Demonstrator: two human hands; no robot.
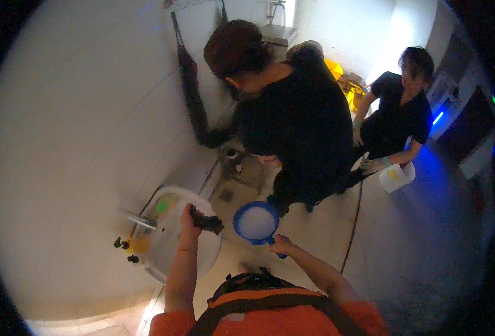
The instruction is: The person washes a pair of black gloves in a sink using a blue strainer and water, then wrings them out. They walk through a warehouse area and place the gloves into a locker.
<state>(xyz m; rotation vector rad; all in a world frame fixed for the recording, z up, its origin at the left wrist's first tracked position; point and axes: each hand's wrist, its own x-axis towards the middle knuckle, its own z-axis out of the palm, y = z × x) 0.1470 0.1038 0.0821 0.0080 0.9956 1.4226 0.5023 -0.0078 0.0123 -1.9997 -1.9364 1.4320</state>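
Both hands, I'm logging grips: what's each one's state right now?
Left hand: closed, holding a dark brown cloth-like item.
Right hand: closed, holding a blue dipper.

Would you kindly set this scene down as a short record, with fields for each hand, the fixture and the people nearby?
Left hand: holding a dark, crumpled, cloth-like piece
Right hand: holding a round blue plastic-looking scoop by its handle, whitish inside
Fixture: white rounded washbasin with a silver metal tap
Person ahead: dark clothes, leaning forward
Person at right: dark clothes, one gloved hand near a white round bucket
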